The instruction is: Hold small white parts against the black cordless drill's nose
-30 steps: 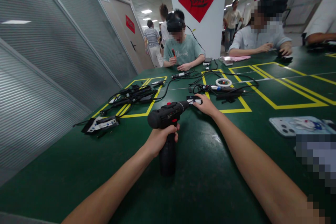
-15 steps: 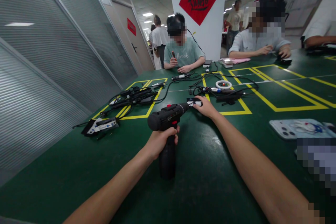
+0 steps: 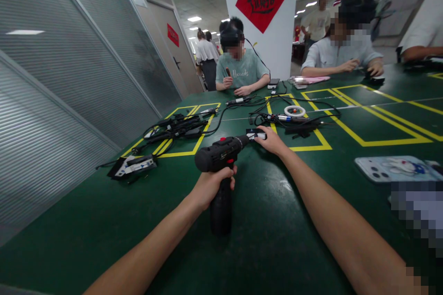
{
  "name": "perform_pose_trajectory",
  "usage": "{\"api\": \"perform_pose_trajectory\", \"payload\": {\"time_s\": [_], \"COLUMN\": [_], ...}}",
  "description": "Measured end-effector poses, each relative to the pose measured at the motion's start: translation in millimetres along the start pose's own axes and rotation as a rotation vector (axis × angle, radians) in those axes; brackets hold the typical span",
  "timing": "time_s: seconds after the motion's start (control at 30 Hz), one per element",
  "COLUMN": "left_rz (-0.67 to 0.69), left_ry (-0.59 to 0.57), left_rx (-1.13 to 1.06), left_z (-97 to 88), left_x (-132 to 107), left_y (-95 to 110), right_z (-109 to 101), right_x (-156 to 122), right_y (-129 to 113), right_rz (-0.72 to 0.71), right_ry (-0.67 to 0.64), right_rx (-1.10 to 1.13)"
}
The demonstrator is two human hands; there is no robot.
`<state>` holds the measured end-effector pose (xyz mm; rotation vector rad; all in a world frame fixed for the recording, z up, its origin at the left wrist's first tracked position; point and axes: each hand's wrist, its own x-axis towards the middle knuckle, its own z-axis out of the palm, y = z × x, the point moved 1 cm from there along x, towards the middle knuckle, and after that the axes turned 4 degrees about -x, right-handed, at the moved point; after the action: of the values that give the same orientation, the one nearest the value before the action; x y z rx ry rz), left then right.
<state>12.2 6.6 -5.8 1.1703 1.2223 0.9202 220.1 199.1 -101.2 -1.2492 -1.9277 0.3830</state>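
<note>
My left hand [image 3: 212, 184] is wrapped round the grip of a black cordless drill [image 3: 221, 154] with a red button on top, held upright above the green table [image 3: 138, 221]. The drill's nose points away from me at a small black and white part [image 3: 256, 134]. My right hand [image 3: 273, 140] pinches that part against the table, right at the drill's tip.
A bundle of black cables and tools [image 3: 176, 126] lies in a yellow-taped box at left, and a black and white device [image 3: 133, 165] nearer me. A white tape roll [image 3: 295, 110] sits beyond. A phone [image 3: 394, 168] lies right. Other people sit across the table.
My hands and the drill have barely moved. The view shifted slightly, and people in the background walked along the corridor.
</note>
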Motion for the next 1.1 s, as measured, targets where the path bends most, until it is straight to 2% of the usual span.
{"api": "perform_pose_trajectory", "payload": {"time_s": [1.1], "left_rz": [0.041], "left_ry": [0.001], "left_rx": [-0.021], "left_z": [2.5], "left_x": [-1.1], "left_y": [2.3], "right_z": [-2.0], "right_x": [-0.5], "right_y": [-3.1], "right_rz": [0.018], "right_ry": [-0.009], "right_rx": [0.004]}}
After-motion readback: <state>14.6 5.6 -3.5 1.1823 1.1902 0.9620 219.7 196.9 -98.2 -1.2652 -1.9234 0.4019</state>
